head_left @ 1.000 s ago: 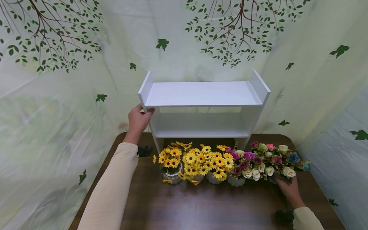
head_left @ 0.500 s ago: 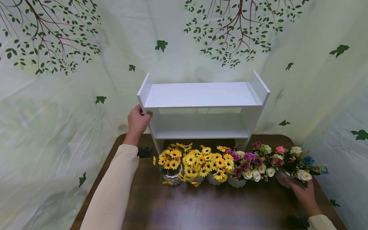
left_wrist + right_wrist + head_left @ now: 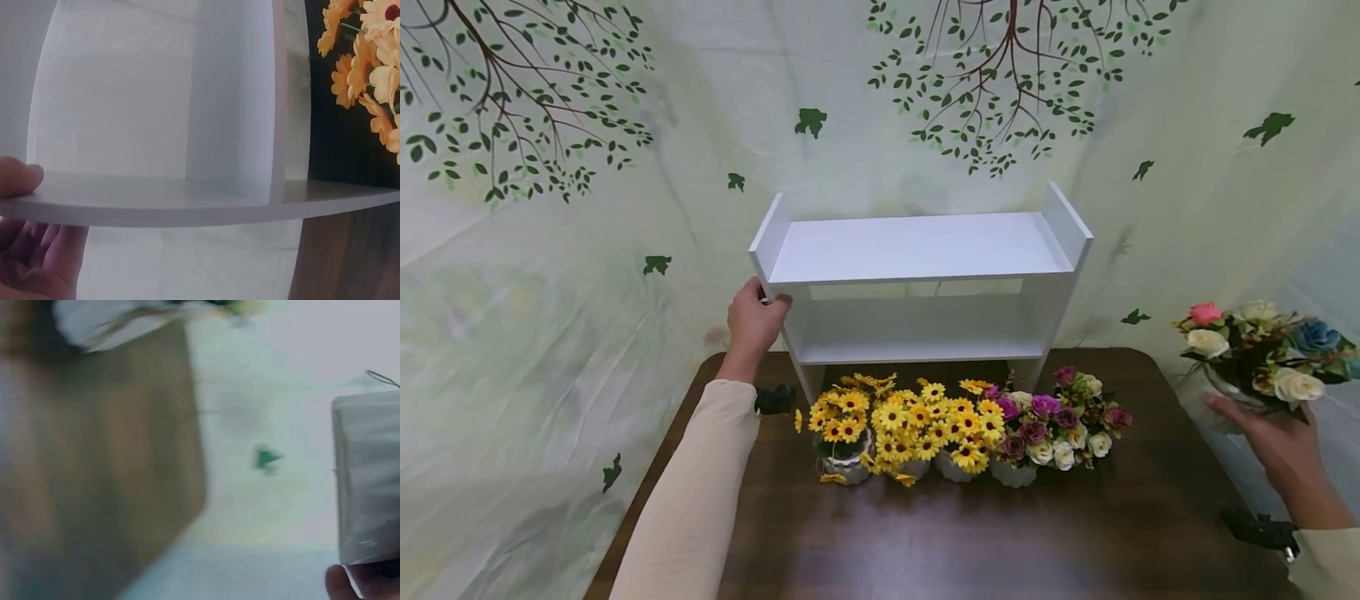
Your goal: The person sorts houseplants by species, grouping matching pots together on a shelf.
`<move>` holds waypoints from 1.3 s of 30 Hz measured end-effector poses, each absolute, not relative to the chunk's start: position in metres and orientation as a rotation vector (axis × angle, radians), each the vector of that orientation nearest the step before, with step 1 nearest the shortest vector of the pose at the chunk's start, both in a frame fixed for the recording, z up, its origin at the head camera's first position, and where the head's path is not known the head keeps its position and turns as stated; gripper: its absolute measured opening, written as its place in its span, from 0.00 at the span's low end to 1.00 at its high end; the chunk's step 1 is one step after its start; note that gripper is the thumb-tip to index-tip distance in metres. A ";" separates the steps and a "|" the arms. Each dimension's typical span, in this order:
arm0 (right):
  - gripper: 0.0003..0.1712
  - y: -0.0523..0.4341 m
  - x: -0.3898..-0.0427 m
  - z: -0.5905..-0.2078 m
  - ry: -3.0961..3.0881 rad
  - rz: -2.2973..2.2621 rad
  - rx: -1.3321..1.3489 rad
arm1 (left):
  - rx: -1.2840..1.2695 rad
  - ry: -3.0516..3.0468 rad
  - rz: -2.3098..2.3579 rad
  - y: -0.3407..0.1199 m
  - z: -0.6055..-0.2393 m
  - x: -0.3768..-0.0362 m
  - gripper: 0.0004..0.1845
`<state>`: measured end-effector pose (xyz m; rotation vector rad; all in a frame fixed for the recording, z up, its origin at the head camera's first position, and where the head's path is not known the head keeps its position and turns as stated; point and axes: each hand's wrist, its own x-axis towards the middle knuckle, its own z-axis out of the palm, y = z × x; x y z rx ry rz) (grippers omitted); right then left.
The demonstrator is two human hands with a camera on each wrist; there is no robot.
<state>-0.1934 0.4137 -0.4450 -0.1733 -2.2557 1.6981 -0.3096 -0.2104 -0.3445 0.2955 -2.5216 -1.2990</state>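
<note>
My left hand (image 3: 754, 323) grips the left side panel of a white two-tier shelf (image 3: 925, 246). In the left wrist view, the thumb (image 3: 20, 176) lies on one face of the panel and the fingers (image 3: 53, 256) are behind it. My right hand (image 3: 1288, 446) holds up a potted bunch of artificial roses (image 3: 1296, 385), pink, cream and blue, at the far right. The right wrist view shows its pale pot (image 3: 370, 481) with fingertips (image 3: 339, 584) at the base. Potted yellow daisies (image 3: 917, 421) stand in a row before the shelf, beside purple and cream roses (image 3: 1043, 407).
All of this stands on a dark brown table (image 3: 962, 542) with rounded back corners. A pale cloth backdrop (image 3: 692, 142) printed with branches and leaves hangs behind and at both sides. The shelf's open lower tier (image 3: 917, 329) faces me above the flowers.
My right hand has lifted the potted roses from the row's right end and carried them up and to the right. The left hand keeps its grip on the shelf.
</note>
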 end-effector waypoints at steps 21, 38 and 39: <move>0.53 0.347 -0.249 -0.225 -2.443 1.128 0.060 | 0.351 -2.537 -1.355 -0.208 -0.344 -0.308 0.26; 0.47 0.274 -0.288 -0.134 -2.414 1.431 0.025 | 0.379 -2.553 -1.376 -0.207 -0.341 -0.309 0.29; 0.48 0.269 -0.291 -0.135 -2.441 1.436 0.009 | 0.378 -2.553 -1.378 -0.207 -0.341 -0.308 0.29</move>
